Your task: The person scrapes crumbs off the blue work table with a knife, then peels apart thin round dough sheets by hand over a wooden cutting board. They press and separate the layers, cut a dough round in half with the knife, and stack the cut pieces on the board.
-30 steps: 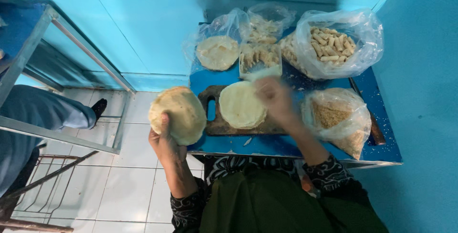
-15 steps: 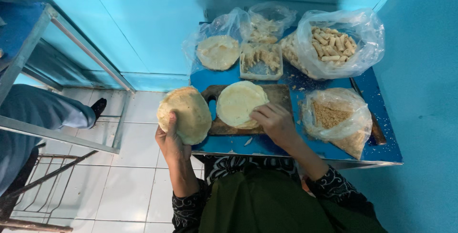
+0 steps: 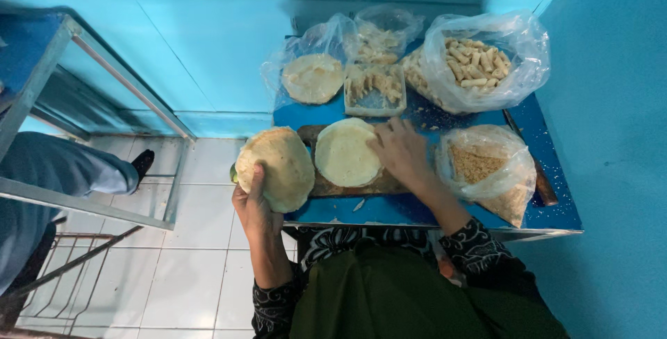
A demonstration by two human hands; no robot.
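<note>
Left hand (image 3: 256, 203) grips a stack of round wrappers (image 3: 276, 168) from below, thumb up over the near edge; stack is held off the left edge of the blue surface (image 3: 556, 207), partly over the tiled floor (image 3: 187, 269). Right hand (image 3: 399, 150) lies flat, fingers spread, grasping nothing, fingertips touching the right rim of a single round wrapper (image 3: 345, 152). That wrapper sits flat on a wooden board (image 3: 361, 185) at the surface's front-left.

Behind the board: clear tray (image 3: 375, 89) w/ filling strips, plastic bag of more wrappers (image 3: 313, 77) to its left, another bag (image 3: 381, 33) further back. Big bag of finished rolls (image 3: 479, 61) back right. Bag of crumbs (image 3: 486, 169) just right of the right hand. Another person's grey-trousered leg (image 3: 62, 172) at far left by a metal frame (image 3: 104, 207).
</note>
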